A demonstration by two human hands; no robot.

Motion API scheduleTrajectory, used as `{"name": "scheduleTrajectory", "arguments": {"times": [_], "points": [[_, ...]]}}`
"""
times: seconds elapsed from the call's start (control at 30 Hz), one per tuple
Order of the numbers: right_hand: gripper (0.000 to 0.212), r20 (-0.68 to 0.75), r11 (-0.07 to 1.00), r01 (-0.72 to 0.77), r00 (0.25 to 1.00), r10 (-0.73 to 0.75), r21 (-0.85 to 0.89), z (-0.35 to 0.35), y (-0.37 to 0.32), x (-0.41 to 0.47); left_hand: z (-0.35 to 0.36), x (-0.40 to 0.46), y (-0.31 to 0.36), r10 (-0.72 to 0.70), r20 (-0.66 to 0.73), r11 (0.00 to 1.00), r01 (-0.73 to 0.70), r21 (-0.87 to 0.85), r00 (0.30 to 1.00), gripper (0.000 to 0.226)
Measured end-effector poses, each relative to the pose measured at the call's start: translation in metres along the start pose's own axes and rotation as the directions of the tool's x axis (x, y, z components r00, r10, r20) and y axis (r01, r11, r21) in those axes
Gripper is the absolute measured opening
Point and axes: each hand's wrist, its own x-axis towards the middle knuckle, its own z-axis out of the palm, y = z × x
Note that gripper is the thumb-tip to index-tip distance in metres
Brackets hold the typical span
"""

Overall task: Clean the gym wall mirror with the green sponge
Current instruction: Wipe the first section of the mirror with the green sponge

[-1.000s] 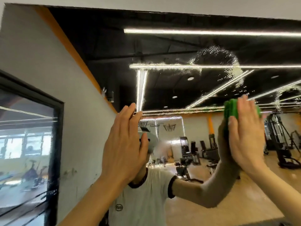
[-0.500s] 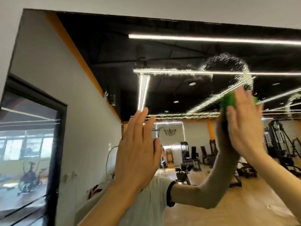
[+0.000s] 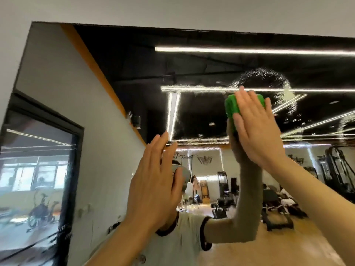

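Gym equipment and ceiling lights reflect in the wall mirror (image 3: 192,73). Left hand (image 3: 153,189) is raised before the mirror's lower middle, fingers straight. Right hand (image 3: 257,129) — fingers straight — presses the green sponge (image 3: 231,106) against the glass just below a ring of foam (image 3: 284,87).

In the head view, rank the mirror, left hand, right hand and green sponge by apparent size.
1. mirror
2. left hand and right hand: alike; the left looks bigger only by nearness
3. green sponge, partly covered
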Motion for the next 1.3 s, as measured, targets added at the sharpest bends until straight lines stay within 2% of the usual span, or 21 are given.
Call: {"name": "scheduleTrajectory", "arguments": {"times": [0.07, 0.13, 0.17, 0.2, 0.27, 0.33, 0.4, 0.47, 0.53, 0.6, 0.67, 0.7, 0.73, 0.83, 0.9, 0.97, 1.07, 1.13, 1.2, 1.27, 1.3], "points": [[0.062, -0.056, 0.961, -0.278, 0.959, 0.277, 0.003, -0.008, 0.029, 0.002, -0.001, 0.001, 0.001, -0.014, -0.002, 1.000, 0.014, 0.006, 1.000, 0.052], [0.064, -0.075, 0.921, -0.390, 0.918, 0.390, 0.011, -0.010, 0.023, 0.009, -0.001, 0.002, 0.001, -0.011, 0.003, 1.000, 0.011, 0.021, 1.000, 0.053], [0.064, -0.072, 0.934, -0.356, 0.931, 0.357, 0.021, -0.008, 0.008, 0.014, -0.001, 0.003, 0.002, -0.002, 0.009, 0.999, 0.002, 0.032, 1.000, 0.054], [0.065, -0.062, 0.964, -0.263, 0.962, 0.265, 0.030, -0.002, -0.014, 0.019, -0.001, 0.004, 0.003, 0.007, 0.015, 0.999, -0.007, 0.039, 1.000, 0.054], [0.065, -0.007, 0.999, 0.032, 0.999, -0.032, 0.028, 0.009, -0.059, 0.032, 0.003, 0.009, 0.013, 0.001, 0.014, 1.000, -0.001, 0.020, 1.000, 0.055], [0.059, 0.060, 0.961, 0.277, 0.959, -0.278, 0.019, 0.014, -0.089, 0.045, 0.009, 0.014, 0.028, -0.042, 0.014, 0.998, 0.043, -0.038, 0.999, 0.057], [0.053, 0.092, 0.940, 0.340, 0.936, -0.341, 0.017, 0.011, -0.082, 0.059, 0.016, 0.018, 0.042, -0.061, 0.011, 0.996, 0.061, -0.064, 0.998, 0.057], [0.053, 0.057, 0.966, 0.257, 0.965, -0.257, 0.013, 0.004, -0.052, 0.064, 0.023, 0.018, 0.050, -0.053, -0.015, 0.998, 0.053, -0.025, 0.998, 0.053], [0.051, -0.029, 0.997, 0.083, 0.996, -0.083, 0.004, -0.002, -0.005, 0.060, 0.027, 0.018, 0.053, -0.052, -0.034, 0.999, 0.052, -0.001, 0.998, 0.052], [0.054, -0.093, 0.990, -0.144, 0.985, 0.143, -0.002, -0.007, 0.034, 0.051, 0.028, 0.018, 0.052, -0.057, -0.042, 0.998, 0.056, -0.011, 0.998, 0.053], [0.057, -0.100, 0.959, -0.285, 0.954, 0.284, 0.001, -0.006, 0.035, 0.048, 0.029, 0.018, 0.052, -0.056, -0.057, 0.998, 0.055, -0.009, 0.997, 0.053], [0.056, -0.099, 0.959, -0.284, 0.954, 0.282, -0.001, -0.003, 0.020, 0.049, 0.029, 0.018, 0.052, -0.053, -0.059, 0.999, 0.053, -0.007, 0.997, 0.053], [0.055, -0.100, 0.975, -0.222, 0.970, 0.222, 0.006, 0.000, 0.000, 0.052, 0.029, 0.017, 0.053, -0.053, -0.058, 0.999, 0.053, -0.005, 0.997, 0.052], [0.054, -0.062, 0.991, 0.137, 0.989, -0.137, -0.001, 0.014, -0.061, 0.061, 0.028, 0.016, 0.052, -0.065, -0.051, 0.998, 0.065, 0.000, 0.997, 0.052], [0.053, -0.013, 0.976, 0.215, 0.976, -0.216, -0.031, 0.016, -0.067, 0.070, 0.027, 0.016, 0.052, -0.078, -0.043, 0.997, 0.077, -0.003, 0.996, 0.052], [0.054, -0.029, 0.987, 0.134, 0.990, -0.137, -0.092, 0.010, -0.038, 0.078, 0.028, 0.016, 0.052, -0.065, -0.037, 0.998, 0.065, 0.005, 0.997, 0.052], [0.053, -0.132, 0.990, -0.126, 0.984, 0.117, -0.057, -0.005, 0.034, 0.067, 0.029, 0.016, 0.051, -0.048, -0.041, 0.999, 0.049, 0.013, 0.998, 0.053], [0.053, -0.159, 0.941, -0.338, 0.930, 0.331, -0.015, -0.017, 0.076, 0.048, 0.029, 0.016, 0.051, -0.056, -0.036, 0.998, 0.056, 0.008, 0.998, 0.053], [0.054, -0.162, 0.885, -0.466, 0.873, 0.460, -0.003, -0.019, 0.086, 0.040, 0.029, 0.015, 0.050, -0.062, -0.024, 0.998, 0.062, 0.010, 0.998, 0.053], [0.053, -0.149, 0.906, -0.422, 0.895, 0.421, 0.028, -0.015, 0.064, 0.051, 0.029, 0.015, 0.050, -0.066, -0.008, 0.998, 0.066, 0.012, 0.998, 0.053], [0.053, -0.134, 0.947, -0.317, 0.938, 0.321, 0.048, -0.012, 0.048, 0.061, 0.029, 0.015, 0.050, -0.067, -0.001, 0.998, 0.067, 0.012, 0.998, 0.054]]}}
